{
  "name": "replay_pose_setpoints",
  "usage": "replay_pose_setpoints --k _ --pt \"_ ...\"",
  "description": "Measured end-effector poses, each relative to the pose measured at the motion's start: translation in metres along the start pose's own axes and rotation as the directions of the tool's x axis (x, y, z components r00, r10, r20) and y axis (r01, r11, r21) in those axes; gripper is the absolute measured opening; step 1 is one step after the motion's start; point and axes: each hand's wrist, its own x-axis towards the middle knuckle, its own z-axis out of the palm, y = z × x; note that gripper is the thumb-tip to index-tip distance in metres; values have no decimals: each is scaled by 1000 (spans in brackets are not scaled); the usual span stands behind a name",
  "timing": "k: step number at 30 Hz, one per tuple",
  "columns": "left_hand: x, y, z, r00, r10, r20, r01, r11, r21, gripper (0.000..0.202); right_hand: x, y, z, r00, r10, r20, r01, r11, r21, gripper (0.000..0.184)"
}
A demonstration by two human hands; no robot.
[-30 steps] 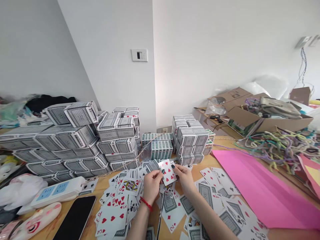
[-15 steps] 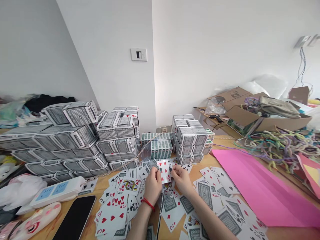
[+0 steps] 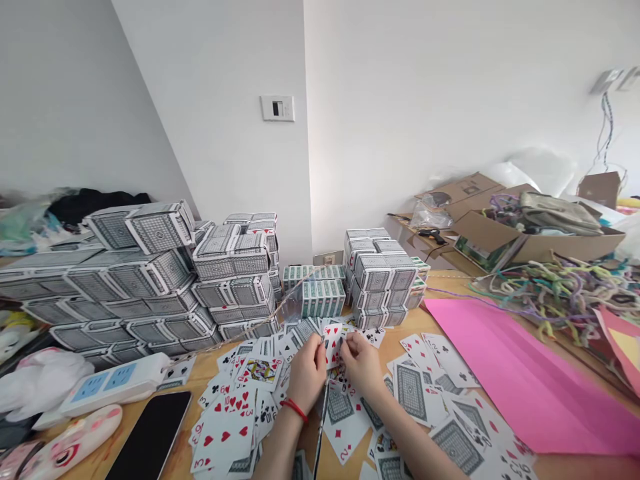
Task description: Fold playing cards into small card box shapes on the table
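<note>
A six of hearts playing card (image 3: 333, 345) stands upright between my two hands, with at least one more card edge partly showing at its right. My left hand (image 3: 309, 365) pinches the left edge of the card, and a red cord circles that wrist. At the right edge, my right hand (image 3: 361, 361) has its fingers curled in on the card. Its fingertips are partly hidden. Loose playing cards (image 3: 225, 433) lie face up and face down beneath and around both hands.
Block-like units of folded cards (image 3: 150, 273) are piled at the left, with a smaller stack (image 3: 383, 273) right of centre. Small green card boxes (image 3: 323, 298) stand between. A phone (image 3: 150, 437), power strip (image 3: 117, 385), pink paper (image 3: 515, 380), tangled yarn (image 3: 555, 293) and cardboard box (image 3: 560, 247) surround the cards.
The held card has shifted slightly right and looks narrower. My right hand's fingers have curled in more at its right edge, and my left hand has moved a little right.
</note>
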Motion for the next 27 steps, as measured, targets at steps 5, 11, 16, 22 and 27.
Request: replay_pose_setpoints --k 5,11,16,22,27 --pt "-2 1 3 999 52 7 -52 999 -12 16 -1 0 2 993 -2 -114 -10 995 -104 17" --pt "2 0 2 987 -133 -86 121 983 -139 21 6 -3 -3 956 201 211 -280 836 471 26" --pt "5 0 -3 982 -165 -87 141 962 -233 22 10 -7 -12 837 232 495 -531 562 635 21" --pt "3 4 -8 992 -125 -29 113 958 -263 23 11 -8 -21 762 169 625 -620 470 628 17" --pt "2 8 -8 992 -127 26 129 953 -275 25 12 -9 -19 766 206 608 -621 478 621 17"
